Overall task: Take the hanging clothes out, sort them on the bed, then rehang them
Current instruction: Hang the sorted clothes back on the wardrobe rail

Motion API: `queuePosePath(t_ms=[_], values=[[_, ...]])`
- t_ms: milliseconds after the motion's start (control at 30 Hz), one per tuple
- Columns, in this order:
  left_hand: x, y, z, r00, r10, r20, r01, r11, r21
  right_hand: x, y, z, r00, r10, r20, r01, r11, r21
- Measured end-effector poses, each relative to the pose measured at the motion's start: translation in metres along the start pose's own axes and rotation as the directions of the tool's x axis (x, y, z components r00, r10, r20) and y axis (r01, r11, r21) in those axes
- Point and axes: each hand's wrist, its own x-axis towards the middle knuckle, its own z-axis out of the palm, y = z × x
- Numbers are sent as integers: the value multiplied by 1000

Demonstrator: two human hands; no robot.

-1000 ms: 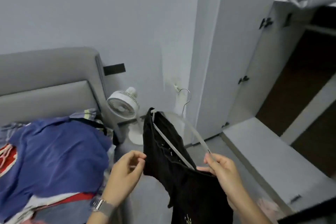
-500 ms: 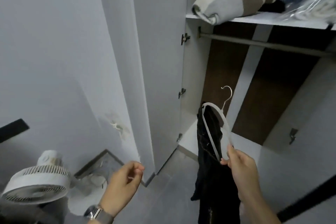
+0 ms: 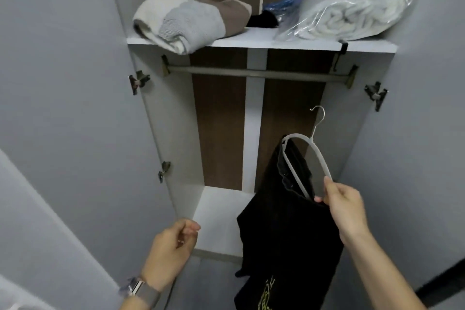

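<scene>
One black garment [image 3: 284, 229] draped over a white hanger [image 3: 305, 161], held below the wardrobe rail [image 3: 259, 73]. Right hand [image 3: 344, 206] pinches the hanger's end; left hand [image 3: 171, 246] loosely curled, holding nothing. Shelf [image 3: 251, 41] above: folded blanket [image 3: 186, 21], bagged towel [image 3: 349, 10].

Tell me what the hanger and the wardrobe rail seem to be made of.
Hanger: looks like matte white plastic or a coated frame, smooth and even, with a shiny thin metal hook. Rail: probably metal, a dull grey-bronze bar with a faint sheen, held in end brackets.
</scene>
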Motion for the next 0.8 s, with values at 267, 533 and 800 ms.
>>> queuePosePath(t_ms=[267,533,800], values=[[179,52,69,992,112,57,-111,994,-25,157,-37,10,994,-72,-85,65,995,-81],[271,76,106,971,179,158,-174,984,-44,283,-51,21,963,-86,-255,43,985,-170],[326,92,120,947,194,257,-192,981,-33,329,-13,17,963,36,-269,-111,957,-269]])
